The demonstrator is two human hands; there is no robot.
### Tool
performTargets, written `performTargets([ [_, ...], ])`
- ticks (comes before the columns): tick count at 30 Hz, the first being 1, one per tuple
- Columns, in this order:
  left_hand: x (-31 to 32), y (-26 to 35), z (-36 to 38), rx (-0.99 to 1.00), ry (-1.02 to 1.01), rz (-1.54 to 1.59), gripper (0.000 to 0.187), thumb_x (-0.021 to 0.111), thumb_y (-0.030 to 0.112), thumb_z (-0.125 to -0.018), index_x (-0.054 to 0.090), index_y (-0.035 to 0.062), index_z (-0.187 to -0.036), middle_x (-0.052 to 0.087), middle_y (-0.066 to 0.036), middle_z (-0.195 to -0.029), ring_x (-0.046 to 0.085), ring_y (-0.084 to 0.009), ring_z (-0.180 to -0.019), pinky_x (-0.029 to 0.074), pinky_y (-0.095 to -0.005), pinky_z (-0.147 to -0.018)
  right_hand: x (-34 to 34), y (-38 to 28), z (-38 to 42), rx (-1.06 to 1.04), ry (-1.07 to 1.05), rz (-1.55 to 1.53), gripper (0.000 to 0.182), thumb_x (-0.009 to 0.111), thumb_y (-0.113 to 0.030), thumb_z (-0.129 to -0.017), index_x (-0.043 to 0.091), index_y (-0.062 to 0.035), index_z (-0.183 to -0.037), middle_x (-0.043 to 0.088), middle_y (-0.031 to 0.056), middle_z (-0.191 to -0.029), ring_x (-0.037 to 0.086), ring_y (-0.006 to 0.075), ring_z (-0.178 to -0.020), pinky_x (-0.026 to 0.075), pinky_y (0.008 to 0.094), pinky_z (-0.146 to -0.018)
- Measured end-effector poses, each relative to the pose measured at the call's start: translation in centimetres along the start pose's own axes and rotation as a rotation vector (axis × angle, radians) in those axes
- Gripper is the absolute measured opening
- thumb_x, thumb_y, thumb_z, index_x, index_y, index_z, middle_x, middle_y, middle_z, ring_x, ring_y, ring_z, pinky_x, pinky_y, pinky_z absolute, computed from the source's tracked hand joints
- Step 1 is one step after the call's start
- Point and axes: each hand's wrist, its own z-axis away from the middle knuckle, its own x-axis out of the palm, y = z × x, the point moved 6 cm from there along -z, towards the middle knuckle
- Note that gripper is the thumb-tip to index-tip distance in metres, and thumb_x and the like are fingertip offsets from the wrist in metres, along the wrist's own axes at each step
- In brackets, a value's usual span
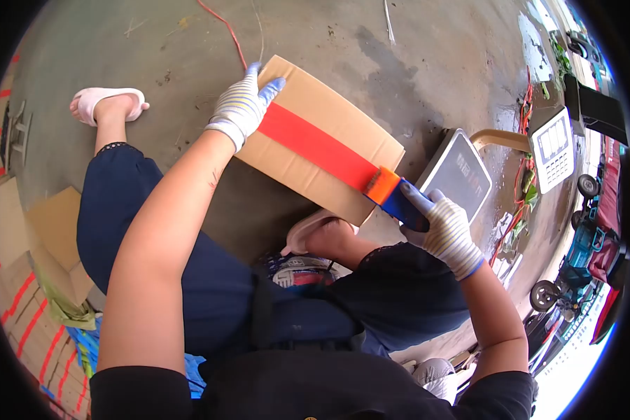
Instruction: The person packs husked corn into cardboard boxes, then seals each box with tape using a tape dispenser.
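Observation:
A brown cardboard box (308, 183) is held tilted between my knees, with a wide strip of red tape (316, 148) along the middle of its upper face. My left hand (243, 105), in a striped glove with blue fingertips, grips the box's far left end, thumb on the top face. My right hand (444, 227), gloved the same way, is closed round a blue and orange tape dispenser (399, 201). The dispenser's orange end touches the box at the right end of the red strip. Its handle is partly hidden by my fingers.
A platform scale (462, 175) with a keypad display (554, 148) stands just right of the box. Stacked cardboard with red tape (31, 308) lines the left side. Wet patches and a red cord (224, 24) mark the concrete floor. Vehicles (581, 259) stand far right.

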Motion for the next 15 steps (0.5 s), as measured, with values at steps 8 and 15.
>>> performTargets([
  [8, 6.1, 9.2, 4.4, 0.71, 0.284, -0.608, 0.063, 0.051, 0.039, -0.095, 0.033, 0.0151, -0.151, 0.03, -0.014, -0.156, 0.024, -0.0359, -0.144, 0.011, -0.0544, -0.119, 7.0, 4.4, -0.3, -0.08, 0.072, -0.108, 0.078, 0.079, -0.025, -0.067, 0.05, -0.032, -0.139, 0.055, 0.0156, -0.084, 0.059, 0.0354, -0.067, 0.051, 0.0434, -0.063],
  [15, 7.4, 10.0, 4.5, 0.723, 0.185, -0.678, 0.058, 0.049, 0.039, -0.096, 0.037, 0.0205, -0.15, 0.034, -0.009, -0.154, 0.026, -0.0327, -0.144, 0.013, -0.0549, -0.118, 6.9, -1.2, -6.8, -0.213, 0.22, -0.274, 0.069, 0.076, -0.024, -0.075, 0.05, -0.039, -0.138, 0.055, 0.016, -0.084, 0.06, 0.0359, -0.073, 0.051, 0.0427, -0.066],
])
